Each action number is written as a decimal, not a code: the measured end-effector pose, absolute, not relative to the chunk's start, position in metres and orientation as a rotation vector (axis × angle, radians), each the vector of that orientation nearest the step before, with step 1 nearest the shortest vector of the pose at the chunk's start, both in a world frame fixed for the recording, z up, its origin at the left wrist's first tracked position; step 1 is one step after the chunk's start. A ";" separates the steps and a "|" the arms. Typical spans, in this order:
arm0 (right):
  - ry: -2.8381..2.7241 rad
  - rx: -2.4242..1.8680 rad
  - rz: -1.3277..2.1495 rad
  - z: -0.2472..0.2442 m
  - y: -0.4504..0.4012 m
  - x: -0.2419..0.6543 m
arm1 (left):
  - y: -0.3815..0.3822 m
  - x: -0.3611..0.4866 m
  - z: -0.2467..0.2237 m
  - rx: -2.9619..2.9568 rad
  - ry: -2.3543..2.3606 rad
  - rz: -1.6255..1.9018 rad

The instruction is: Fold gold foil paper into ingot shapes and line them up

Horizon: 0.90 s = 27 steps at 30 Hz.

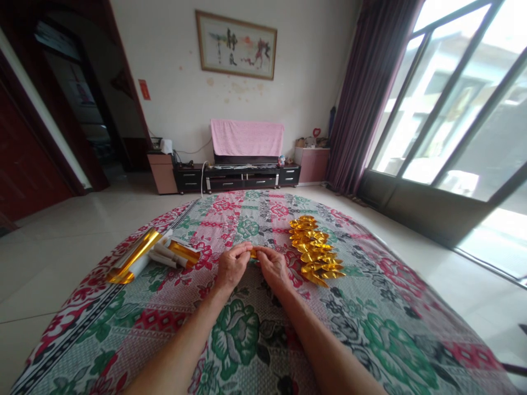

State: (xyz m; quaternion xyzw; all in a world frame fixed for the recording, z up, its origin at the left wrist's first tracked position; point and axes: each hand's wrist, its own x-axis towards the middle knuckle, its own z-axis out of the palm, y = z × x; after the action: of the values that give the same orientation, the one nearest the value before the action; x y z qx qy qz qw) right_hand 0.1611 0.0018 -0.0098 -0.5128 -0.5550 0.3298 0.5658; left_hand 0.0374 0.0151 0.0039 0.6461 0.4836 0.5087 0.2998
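A small gold foil piece (pixel 253 254) is pinched between the left hand (pixel 233 267) and right hand (pixel 272 265) for folding, beside the pile of folded gold pieces (pixel 315 249) kept within reach.

Shiny gold foil paper (pixel 253 253) pinched between left hand (pixel 233 267) and right hand (pixel 272 266). Same glossy, creased foil in folded gold ingots (pixel 315 249), right. Matt woven floral cloth (pixel 247 329) beneath. Polished floor tiles (pixel 49 241), left.

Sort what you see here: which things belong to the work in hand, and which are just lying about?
In use:
left hand and right hand, pinching a gold foil piece
pile of folded gold pieces
gold foil rolls
floral cloth beneath

Lying about:
pink towel
TV cabinet
framed picture
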 end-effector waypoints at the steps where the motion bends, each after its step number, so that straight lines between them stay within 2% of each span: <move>1: -1.296 -1.203 0.792 -0.009 0.001 0.161 | 0.014 0.037 0.005 1.706 1.289 1.347; 6: -1.226 -1.170 0.859 -0.004 -0.002 0.161 | 0.014 0.036 0.004 1.665 1.340 1.291; 18: -1.208 -1.125 0.795 -0.005 -0.003 0.160 | 0.018 0.042 -0.002 1.442 1.211 1.268; 27: -1.163 -1.177 0.760 -0.006 -0.003 0.160 | 0.016 0.049 -0.007 1.491 1.247 1.292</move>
State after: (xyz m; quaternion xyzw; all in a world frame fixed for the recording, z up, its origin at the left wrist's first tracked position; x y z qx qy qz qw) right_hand 0.1596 -0.0035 -0.0056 -0.5104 -0.5044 0.3295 0.6136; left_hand 0.0485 0.0157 -0.0070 0.5875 0.4913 0.5090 0.3930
